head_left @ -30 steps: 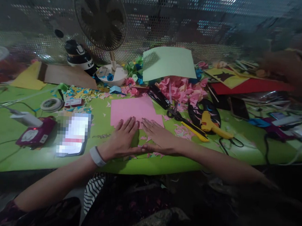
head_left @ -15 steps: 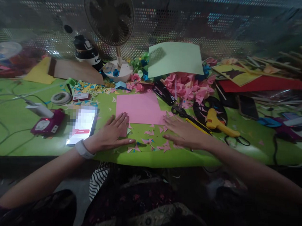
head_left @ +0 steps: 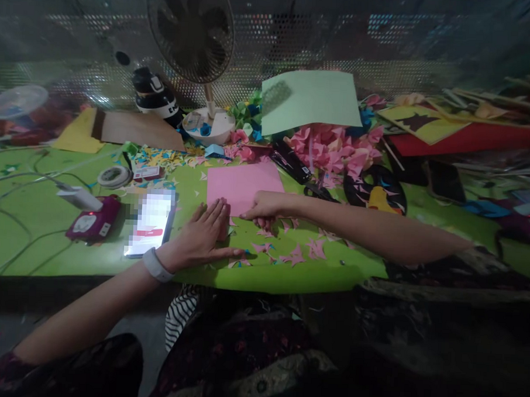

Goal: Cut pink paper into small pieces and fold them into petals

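A sheet of pink paper (head_left: 241, 183) lies flat on the green tabletop in front of me. My left hand (head_left: 205, 230) rests flat at its near left corner, fingers stretched and thumb pointing right. On the near edge of the same sheet is my right hand (head_left: 264, 209), its fingers curled in and its thumb pressed at the paper's edge; nothing shows inside it. Pink paper scraps (head_left: 294, 255) are scattered on the table close to both hands. The right forearm covers part of the scissors (head_left: 320, 191) and of the yellow glue gun (head_left: 381, 199).
A lit phone (head_left: 152, 223) and a purple power adapter (head_left: 92, 217) with cables lie on the left, near a tape roll (head_left: 114, 177). Behind stand a fan (head_left: 191, 28) and a black bottle (head_left: 155, 94). A black stapler (head_left: 292, 162), crumpled pink paper pieces (head_left: 335, 152) and a pale green sheet (head_left: 310, 104) are beyond.
My right hand has moved left from the sheet's right corner to the middle of its near edge, and its spread fingers have curled in. My left hand stays flat at the corner.
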Demonstrator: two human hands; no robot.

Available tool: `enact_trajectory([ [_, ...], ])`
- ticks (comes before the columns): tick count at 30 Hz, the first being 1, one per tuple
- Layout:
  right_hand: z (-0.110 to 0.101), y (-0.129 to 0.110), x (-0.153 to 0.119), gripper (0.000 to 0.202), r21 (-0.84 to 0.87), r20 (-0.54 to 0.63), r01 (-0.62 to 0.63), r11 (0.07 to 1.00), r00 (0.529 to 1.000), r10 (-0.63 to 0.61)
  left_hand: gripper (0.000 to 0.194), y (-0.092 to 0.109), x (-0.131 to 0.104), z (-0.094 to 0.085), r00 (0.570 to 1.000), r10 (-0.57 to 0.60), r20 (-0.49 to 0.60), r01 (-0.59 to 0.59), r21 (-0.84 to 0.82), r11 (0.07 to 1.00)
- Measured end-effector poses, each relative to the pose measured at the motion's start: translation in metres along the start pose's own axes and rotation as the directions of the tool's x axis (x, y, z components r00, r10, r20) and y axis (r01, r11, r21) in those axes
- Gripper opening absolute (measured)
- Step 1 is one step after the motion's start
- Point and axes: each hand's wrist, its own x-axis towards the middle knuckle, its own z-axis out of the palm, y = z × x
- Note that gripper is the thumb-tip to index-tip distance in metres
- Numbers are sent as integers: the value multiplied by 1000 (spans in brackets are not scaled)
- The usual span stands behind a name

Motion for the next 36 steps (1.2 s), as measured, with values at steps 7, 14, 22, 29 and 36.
enact_trajectory([
  [7,-25,39,-27,42,-21,-14,-125,992,992,125,114,-2,-1,1,1000,4,-2,-4,3,1000],
  [14,-46,86,-73,47,-44,-160,-225,973,963,216,109,-6,-2,0,1000,25,14,-25,5,1000],
  [22,-47,58,-61,31,87,-236,19,996,972,2,104,-14,11,-8,998,-36,54,37,-23,999],
  [29,-38,48,-30,31,97,-151,0,995,988,14,64,-4,57,-55,953,-298,54,299,-316,900],
  [36,-37,53,-28,26,86,-166,9,996,986,5,53,9,115,-38,839,-206,504,517,-618,592],
])
